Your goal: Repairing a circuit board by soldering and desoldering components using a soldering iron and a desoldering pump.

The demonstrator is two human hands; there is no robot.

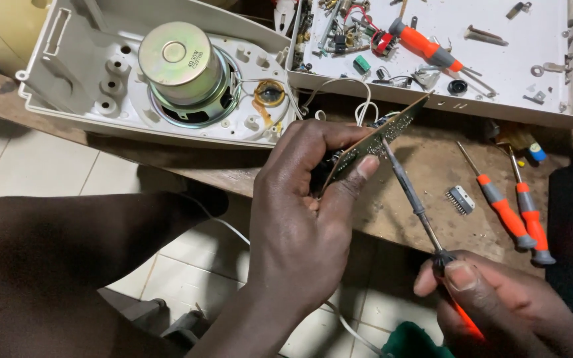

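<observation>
left hand [300, 219] clamped on board [376, 140], held edge-up over surface [426, 192] | right hand [499, 298] closed on iron [412, 199], shaft angled up-left | tip probably touching board face, contact kinda hidden | speaker [180, 66] behind

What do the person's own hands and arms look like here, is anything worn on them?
Both hands are bare: no gloves, rings, watch or bracelets show. The left hand and its forearm are uncovered as far as the frame's lower edge, with no sleeve in view. The right hand is cut off at the wrist by the frame's edge; short, unpainted fingernails show on it.
</observation>
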